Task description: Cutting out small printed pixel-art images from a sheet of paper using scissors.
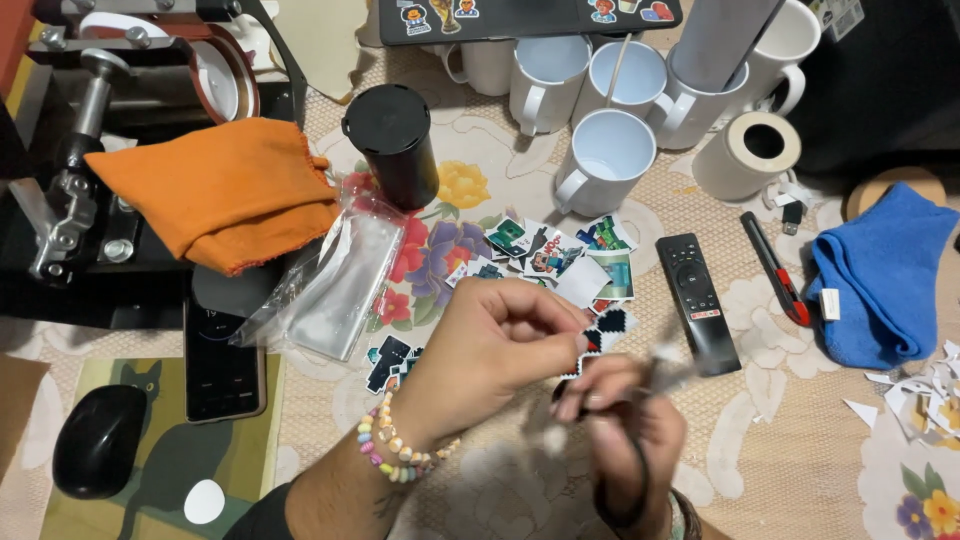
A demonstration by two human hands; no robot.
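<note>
A small cut-out sticker (588, 345) is pinched at the fingertips of the left hand (495, 350), low in the middle of the view. It is mostly hidden by the fingers, so its long side cannot be told. The left hand is closed on it, with the thumb pressed to the first finger.

Just below and to the right, the right hand (625, 440) is seen, blurred. Its fingers are curled shut around dark looped handles, most likely scissors (660, 370) (the blades are too blurred to be sure). The pale blurred tip points up and to the right, just beside the sticker.

The two hands are held close together, almost touching, above the table. The sticker lies up and to the left of the right hand, and is held by the left hand, which is the nearer one.

A pile of more stickers (560, 255) is spread on the flowered cloth (780, 420) just past the hands. A black remote (697, 300) lies to the right of that pile. White paper scraps (915, 395) are scattered at the far right, well apart from the hands.
</note>
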